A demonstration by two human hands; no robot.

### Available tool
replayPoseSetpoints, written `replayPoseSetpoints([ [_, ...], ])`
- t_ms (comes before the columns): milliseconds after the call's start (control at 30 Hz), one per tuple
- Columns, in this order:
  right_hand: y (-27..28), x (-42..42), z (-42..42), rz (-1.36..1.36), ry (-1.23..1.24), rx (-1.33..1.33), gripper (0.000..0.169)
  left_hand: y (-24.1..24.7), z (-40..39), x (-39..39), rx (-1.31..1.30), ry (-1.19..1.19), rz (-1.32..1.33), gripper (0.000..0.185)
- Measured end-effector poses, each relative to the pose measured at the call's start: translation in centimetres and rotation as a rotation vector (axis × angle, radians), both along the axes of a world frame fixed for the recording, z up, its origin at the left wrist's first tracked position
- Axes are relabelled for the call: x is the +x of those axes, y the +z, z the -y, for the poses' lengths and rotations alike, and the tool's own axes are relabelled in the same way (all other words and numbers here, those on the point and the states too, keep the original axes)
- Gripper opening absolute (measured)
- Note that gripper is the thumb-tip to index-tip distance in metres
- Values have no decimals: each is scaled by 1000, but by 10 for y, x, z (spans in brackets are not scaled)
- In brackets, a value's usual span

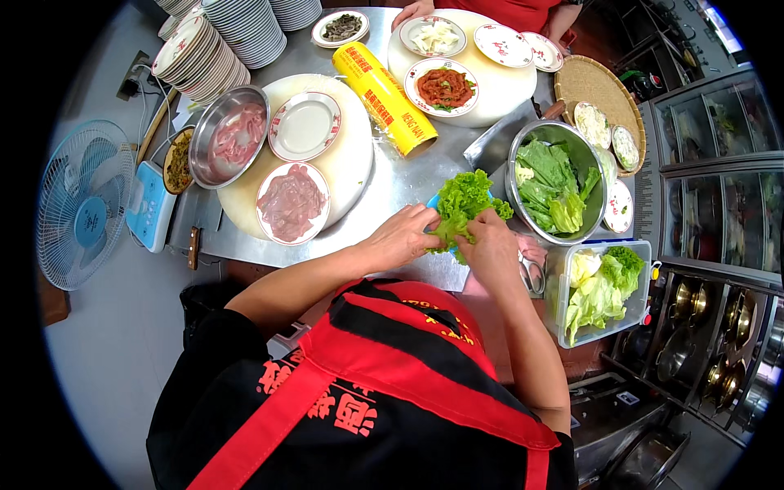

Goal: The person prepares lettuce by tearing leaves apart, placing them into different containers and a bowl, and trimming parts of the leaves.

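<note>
My left hand pinches the left edge of a bunch of curly green lettuce. On its right side, the fingers of my right hand grip the same leaves. Beneath the lettuce shows part of a blue dish, mostly hidden. Just right of it, a steel bowl holds torn green leaves. A clear plastic bin with more lettuce stands by my right forearm. Between bin and hand lie scissors and some pink material that I cannot identify.
Left are a round cutting board, a plate of sliced raw meat and a steel bowl of meat. A yellow cling-film box and a cleaver lie beyond. Across the table, another person's hand rests near a second board.
</note>
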State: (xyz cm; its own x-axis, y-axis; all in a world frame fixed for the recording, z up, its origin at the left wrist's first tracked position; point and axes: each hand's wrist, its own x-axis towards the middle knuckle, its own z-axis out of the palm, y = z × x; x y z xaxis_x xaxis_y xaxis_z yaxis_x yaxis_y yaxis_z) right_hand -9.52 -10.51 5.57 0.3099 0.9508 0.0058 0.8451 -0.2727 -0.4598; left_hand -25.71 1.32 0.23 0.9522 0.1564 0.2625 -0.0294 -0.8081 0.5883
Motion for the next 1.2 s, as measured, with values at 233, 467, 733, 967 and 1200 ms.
replayPoseSetpoints([
  [233,-35,-6,-3,197,14,0,6,-4,2,2,-93,17,53,30],
  [467,-4,-8,3,79,-56,-11,22,-22,-9,-1,-424,128,75,91],
  [733,-38,11,70,-252,-250,171,95,-42,-48,44,-393,25,-126,134],
  [967,-87,6,12,-462,-354,262,100,-38,-31,60,-707,-30,-145,117],
  [1200,-85,16,-6,-314,-120,184,91,-36,-1,32,-643,364,25,95],
])
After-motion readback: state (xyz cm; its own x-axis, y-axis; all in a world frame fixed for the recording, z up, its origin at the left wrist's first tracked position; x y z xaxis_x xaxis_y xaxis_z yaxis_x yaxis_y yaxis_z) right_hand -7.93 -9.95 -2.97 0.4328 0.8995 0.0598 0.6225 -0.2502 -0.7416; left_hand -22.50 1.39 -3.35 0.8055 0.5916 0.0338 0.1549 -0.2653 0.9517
